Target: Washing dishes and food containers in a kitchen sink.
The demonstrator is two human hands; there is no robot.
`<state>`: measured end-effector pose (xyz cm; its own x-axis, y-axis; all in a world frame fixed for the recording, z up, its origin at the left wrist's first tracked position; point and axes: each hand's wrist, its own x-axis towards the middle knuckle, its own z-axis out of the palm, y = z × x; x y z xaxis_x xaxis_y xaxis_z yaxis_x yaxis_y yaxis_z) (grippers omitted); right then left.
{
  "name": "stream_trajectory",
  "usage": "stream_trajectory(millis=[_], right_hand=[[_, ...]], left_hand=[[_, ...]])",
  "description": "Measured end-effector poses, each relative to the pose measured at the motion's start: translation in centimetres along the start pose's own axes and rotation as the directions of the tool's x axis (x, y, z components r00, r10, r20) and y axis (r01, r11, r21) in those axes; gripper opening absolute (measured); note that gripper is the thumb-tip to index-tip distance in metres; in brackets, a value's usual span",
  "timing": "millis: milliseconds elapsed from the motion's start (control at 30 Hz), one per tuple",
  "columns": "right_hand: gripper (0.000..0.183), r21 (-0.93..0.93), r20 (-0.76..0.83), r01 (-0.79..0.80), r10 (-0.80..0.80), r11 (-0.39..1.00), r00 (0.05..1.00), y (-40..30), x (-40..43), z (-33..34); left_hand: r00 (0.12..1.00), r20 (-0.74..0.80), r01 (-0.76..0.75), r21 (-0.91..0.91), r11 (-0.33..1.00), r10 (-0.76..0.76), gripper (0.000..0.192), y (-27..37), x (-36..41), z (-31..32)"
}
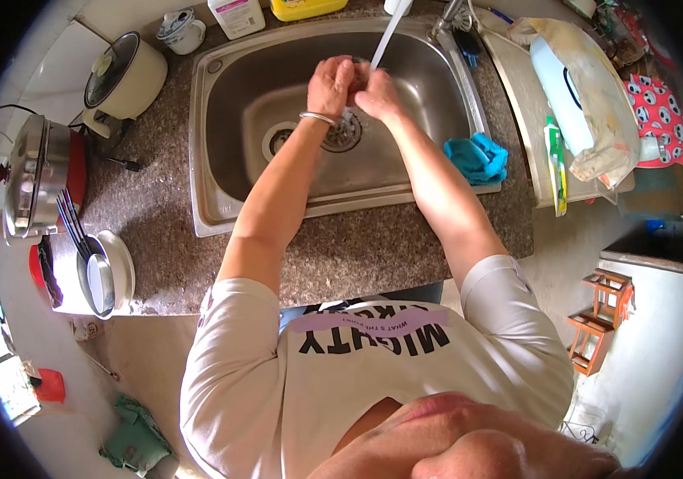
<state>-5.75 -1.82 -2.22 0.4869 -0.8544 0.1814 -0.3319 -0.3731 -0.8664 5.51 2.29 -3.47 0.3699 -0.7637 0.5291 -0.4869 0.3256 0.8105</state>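
Both my hands are together over a stainless steel sink (263, 108), under a stream of water (388, 37) from the tap (450, 13). My left hand (331, 87), with a silver bangle at its wrist, cups a small reddish-brown thing (360, 76) from one side. My right hand (380, 94) is against its other side, where the water lands. The fingers hide most of this thing, so its kind cannot be told. Water splashes onto the drain strainer (344, 133) below my hands. A blue cloth (478, 158) lies on the sink's near right corner.
On the left of the granite counter (162, 239) stand a cream lidded pot (129, 75), a steel pot (39, 173) and a bowl with chopsticks (99, 275). A lidded cup (181, 33) and bottles line the sink's back edge. A green tube (555, 164) lies at the right.
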Motion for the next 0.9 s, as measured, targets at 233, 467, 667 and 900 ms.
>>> stream_trajectory(millis=[233,467,667,900], right_hand=[[0.029,-0.388,0.029,-0.078,0.097,0.918,0.995,-2.1,-0.1,-1.8],[0.020,-0.618,-0.095,-0.222,0.209,0.754,0.973,-2.6,-0.7,-2.7],[0.023,-0.629,-0.101,-0.259,0.253,0.733,0.962,-2.0,-0.6,-3.3],[0.040,-0.408,-0.122,-0.393,0.377,0.824,0.918,-0.6,-0.4,-4.9]], left_hand=[[0.465,0.305,0.880,-0.263,0.397,-0.831,0.059,-0.9,0.0,0.3],[0.442,0.702,0.877,-0.471,0.101,-0.558,0.035,-4.4,-1.6,1.1],[0.439,0.798,0.869,-0.494,-0.029,-0.413,0.025,-4.1,-1.6,0.5],[0.592,0.553,0.801,-0.327,0.501,-0.587,0.016,-0.6,-1.8,0.8]])
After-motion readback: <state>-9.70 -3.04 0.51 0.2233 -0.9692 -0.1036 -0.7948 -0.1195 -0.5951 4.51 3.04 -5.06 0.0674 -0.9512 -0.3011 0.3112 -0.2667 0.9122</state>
